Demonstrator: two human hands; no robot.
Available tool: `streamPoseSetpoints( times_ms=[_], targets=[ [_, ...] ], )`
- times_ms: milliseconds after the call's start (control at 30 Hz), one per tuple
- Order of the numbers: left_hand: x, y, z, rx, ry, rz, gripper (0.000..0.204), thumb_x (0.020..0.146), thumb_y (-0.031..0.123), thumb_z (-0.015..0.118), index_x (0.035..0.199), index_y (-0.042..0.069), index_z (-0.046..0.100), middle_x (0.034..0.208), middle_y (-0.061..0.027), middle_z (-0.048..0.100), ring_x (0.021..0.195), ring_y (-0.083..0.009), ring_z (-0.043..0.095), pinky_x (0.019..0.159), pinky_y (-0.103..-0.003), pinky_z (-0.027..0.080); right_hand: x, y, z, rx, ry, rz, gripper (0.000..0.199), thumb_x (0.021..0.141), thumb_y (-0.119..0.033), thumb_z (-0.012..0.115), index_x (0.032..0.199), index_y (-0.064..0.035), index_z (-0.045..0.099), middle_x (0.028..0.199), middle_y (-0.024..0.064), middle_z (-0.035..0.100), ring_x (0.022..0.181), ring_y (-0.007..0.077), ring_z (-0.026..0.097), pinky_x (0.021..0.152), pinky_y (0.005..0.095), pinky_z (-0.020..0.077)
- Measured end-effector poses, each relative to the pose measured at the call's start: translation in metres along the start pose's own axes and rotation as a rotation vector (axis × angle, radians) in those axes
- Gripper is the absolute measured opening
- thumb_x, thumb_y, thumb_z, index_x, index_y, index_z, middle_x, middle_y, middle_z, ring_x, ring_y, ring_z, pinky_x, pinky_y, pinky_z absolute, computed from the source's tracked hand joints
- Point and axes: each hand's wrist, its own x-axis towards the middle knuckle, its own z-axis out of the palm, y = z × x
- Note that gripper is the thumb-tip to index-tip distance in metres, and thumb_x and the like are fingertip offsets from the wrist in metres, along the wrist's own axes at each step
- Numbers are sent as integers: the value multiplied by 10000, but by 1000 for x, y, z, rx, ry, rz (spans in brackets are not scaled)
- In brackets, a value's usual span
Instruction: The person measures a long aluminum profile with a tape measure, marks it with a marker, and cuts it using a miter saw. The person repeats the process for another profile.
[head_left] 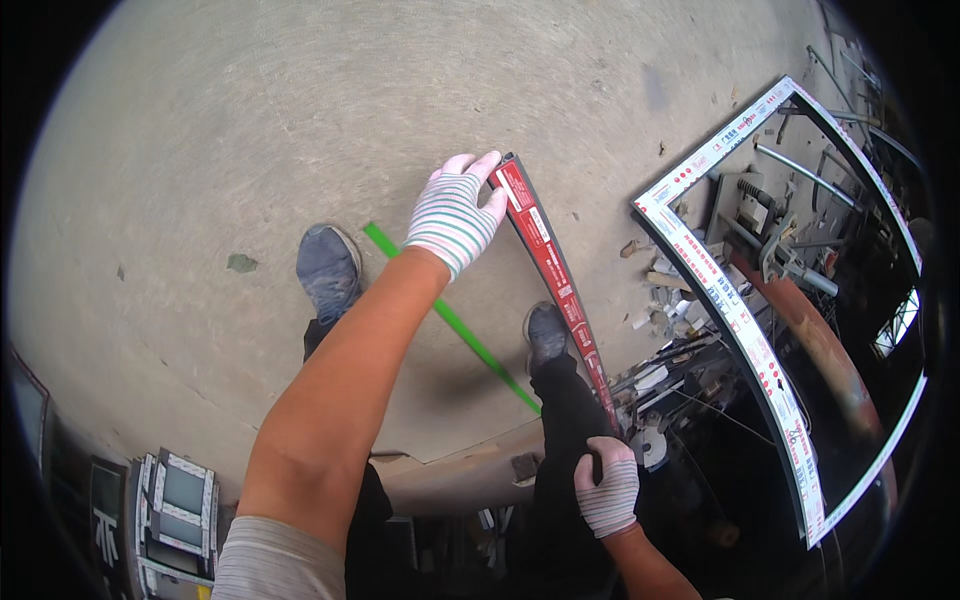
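The far end of a red-faced bar [565,290] is grasped by the fingers of the gloved left hand [455,215]; its near end is seen just beside the curled fingers of the gloved right hand [608,487], though whether it is gripped there cannot be told; a green strip [480,349] is seen lower than the left fingers; a white-and-red frame [722,290] is propped well to their right.

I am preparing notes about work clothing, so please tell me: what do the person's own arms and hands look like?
The left hand wears a whitish glove with narrow green stripes; the right hand wears a similar glove with greyish stripes. Both visible forearms are bare. A light grey-beige, faintly striped sleeve shows on the left; no right sleeve is visible.
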Motion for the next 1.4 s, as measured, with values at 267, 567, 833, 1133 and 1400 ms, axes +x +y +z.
streamPoseSetpoints(
  times_ms=[267, 567, 833, 1133, 1400],
  targets=[
    [7, -14, 14, -68, 104, 102, 479, 924, 246, 706, 1381, 115, 643, 1349, -183, 621, 1249, -349, 602, 1099, -409, 469, 175, 15, 66, -113, 131, -153, 719, 752, -182, 823, 1357, 32, 498, 1280, 231, 592, 1164, 413, 579, 1024, 505, 462],
    [12, -15, 14, -64, 134, 185, 427, 928, 216, 720, 1333, 90, 676, 1311, -174, 650, 1229, -329, 624, 1085, -400, 482, 281, 1, 122, -197, 157, -118, 755, 779, -339, 838, 1338, 68, 534, 1180, 226, 637, 1109, 375, 627, 1005, 468, 497],
    [12, -18, 20, -54, 168, 193, 407, 932, 213, 721, 1314, 78, 684, 1290, -173, 667, 1220, -326, 633, 1083, -401, 486, 299, -8, 123, -191, 191, -130, 617, 792, -365, 825, 1222, 25, 613, 1031, 178, 688, 953, 355, 667, 882, 457, 541],
    [15, -16, 19, -12, 162, 191, 383, 946, 198, 712, 1309, 79, 689, 1274, -164, 680, 1191, -320, 652, 1059, -394, 507, 303, -8, 122, -144, 109, -30, 623, 774, -363, 849, 1220, 3, 614, 1060, 170, 688, 972, 353, 656, 907, 466, 521],
    [16, -17, 21, -37, 174, 214, 361, 945, 182, 711, 1289, 72, 699, 1260, -166, 687, 1169, -314, 666, 1042, -380, 518, 304, -8, 121, -124, 75, -22, 638, 773, -367, 851, 1231, 6, 609, 1056, 168, 689, 992, 352, 651, 926, 461, 515]
  ],
)
